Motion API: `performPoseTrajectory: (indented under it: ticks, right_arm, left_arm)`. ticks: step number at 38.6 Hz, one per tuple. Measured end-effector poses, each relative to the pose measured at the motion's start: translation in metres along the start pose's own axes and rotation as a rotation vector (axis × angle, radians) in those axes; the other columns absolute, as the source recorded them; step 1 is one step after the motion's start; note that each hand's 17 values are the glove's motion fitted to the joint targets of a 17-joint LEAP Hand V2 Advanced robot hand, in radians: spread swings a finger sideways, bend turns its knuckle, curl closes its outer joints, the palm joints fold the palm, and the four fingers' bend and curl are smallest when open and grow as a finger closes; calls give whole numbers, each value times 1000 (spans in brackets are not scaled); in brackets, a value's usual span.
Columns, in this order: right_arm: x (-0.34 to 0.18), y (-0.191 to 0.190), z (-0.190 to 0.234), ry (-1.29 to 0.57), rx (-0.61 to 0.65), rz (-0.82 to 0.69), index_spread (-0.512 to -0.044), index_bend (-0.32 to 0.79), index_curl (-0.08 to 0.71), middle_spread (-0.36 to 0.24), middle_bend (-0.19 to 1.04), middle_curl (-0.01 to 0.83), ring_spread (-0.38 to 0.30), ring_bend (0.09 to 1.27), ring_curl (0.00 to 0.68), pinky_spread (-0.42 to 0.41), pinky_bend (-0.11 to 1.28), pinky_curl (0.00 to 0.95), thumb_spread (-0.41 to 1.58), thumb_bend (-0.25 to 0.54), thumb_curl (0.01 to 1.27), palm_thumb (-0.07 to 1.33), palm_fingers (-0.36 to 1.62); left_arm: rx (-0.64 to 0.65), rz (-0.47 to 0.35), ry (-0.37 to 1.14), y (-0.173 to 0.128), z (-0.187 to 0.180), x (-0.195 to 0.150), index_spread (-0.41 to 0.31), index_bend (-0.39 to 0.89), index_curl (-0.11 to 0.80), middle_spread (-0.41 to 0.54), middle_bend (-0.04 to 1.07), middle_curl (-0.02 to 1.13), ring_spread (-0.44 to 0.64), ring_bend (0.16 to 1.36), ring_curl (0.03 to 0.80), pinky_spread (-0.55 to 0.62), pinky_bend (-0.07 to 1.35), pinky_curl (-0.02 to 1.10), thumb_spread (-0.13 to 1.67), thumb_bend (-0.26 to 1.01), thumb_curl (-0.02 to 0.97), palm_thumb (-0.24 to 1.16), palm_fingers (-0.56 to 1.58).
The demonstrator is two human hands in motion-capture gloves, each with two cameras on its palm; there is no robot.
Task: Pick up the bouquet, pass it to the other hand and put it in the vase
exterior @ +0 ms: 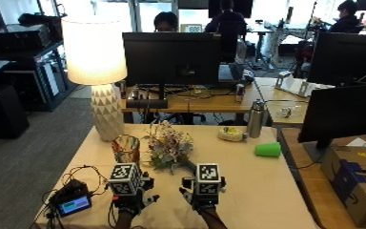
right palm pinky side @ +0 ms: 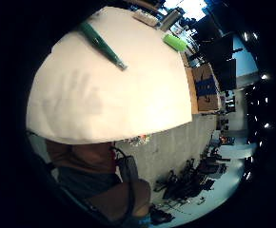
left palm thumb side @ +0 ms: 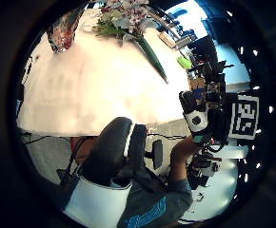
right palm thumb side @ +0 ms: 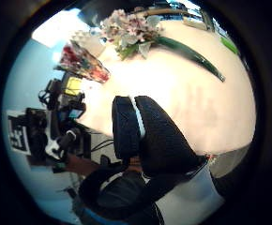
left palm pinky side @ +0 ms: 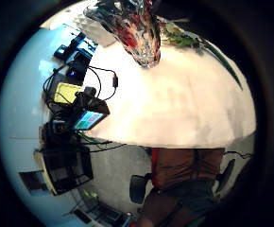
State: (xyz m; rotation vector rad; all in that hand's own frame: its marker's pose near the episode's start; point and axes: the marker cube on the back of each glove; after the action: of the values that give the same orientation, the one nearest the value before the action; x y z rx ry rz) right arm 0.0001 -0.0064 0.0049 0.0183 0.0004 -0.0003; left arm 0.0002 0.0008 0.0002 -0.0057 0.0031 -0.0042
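The bouquet of pale flowers and green leaves lies on the cream tablecloth, its green stem pointing toward the front edge. It also shows in the right thumb side palm view as the bouquet. A multicoloured glass vase stands upright just left of the flowers, seen too as the vase. My left hand and right hand hover side by side over the front of the table, nearer than the bouquet. Both have relaxed fingers and hold nothing.
A lit lamp stands at the back left. A metal bottle and a green cup are at the back right. A small screen device with cables lies at the front left corner.
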Motion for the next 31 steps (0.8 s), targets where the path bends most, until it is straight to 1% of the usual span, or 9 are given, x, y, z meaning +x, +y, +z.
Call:
performPoseTrajectory:
  ticks: [2,5,8,11,16,19,22,25,31]
  right_arm:
    - [0,0,0,-1,3,0,-203,116,35,57,218,60,105,210,31,178,426,108,517,142,55,234,160]
    - [-1,3,-4,9,-2,5,-258,120,61,74,224,90,140,224,58,229,460,153,709,143,76,254,132]
    - [-1,6,-9,21,-4,12,-295,121,80,85,228,116,165,236,77,263,482,184,847,135,95,263,106]
    - [-3,3,-8,13,9,1,-320,120,94,93,236,140,184,243,91,286,497,206,946,127,115,274,86]
    - [-4,0,-4,11,10,-8,-344,129,117,100,238,171,204,260,113,309,512,234,1054,104,142,281,62]
    - [-4,5,-9,15,-1,0,-353,128,128,103,241,188,212,269,124,317,519,247,1096,90,156,285,51]
    - [-4,6,-11,12,4,0,-359,132,139,105,240,201,218,277,135,323,525,258,1126,77,168,293,40]
    - [-4,-2,-4,-5,30,-15,-363,135,150,107,243,215,223,274,142,327,530,269,1148,62,179,298,30]
    - [-3,-3,-5,-4,39,-24,-367,137,168,109,246,237,229,280,157,331,535,286,1176,34,198,308,19]
  left_arm:
    - [-3,-2,0,0,0,0,-53,89,28,51,171,49,174,428,88,235,395,93,464,65,60,144,255]
    - [-16,-6,-2,-1,2,-1,-67,102,49,65,179,87,229,475,132,304,430,139,614,52,86,154,221]
    - [-39,-11,-3,2,1,-2,-77,112,69,77,185,114,268,505,157,351,451,167,719,36,111,161,196]
    - [-49,-17,-1,7,-2,-1,-83,116,87,84,190,137,296,526,174,382,470,190,793,19,133,166,178]
    - [-64,-17,6,9,-4,-1,-89,121,112,92,193,167,325,552,193,414,487,217,870,-9,166,174,152]
    - [-52,-12,8,7,-3,-1,-91,125,126,95,195,183,336,563,202,426,494,230,899,-18,182,175,141]
    - [-37,-10,6,5,-4,-1,-93,127,138,97,197,198,346,571,210,434,498,241,919,-22,197,174,132]
    - [-7,-3,5,1,-4,-2,-94,128,150,98,197,212,352,578,216,439,502,250,932,-22,211,176,125]
    - [0,2,11,1,-5,-3,-95,129,170,100,198,236,360,588,227,446,506,267,949,-26,234,173,113]
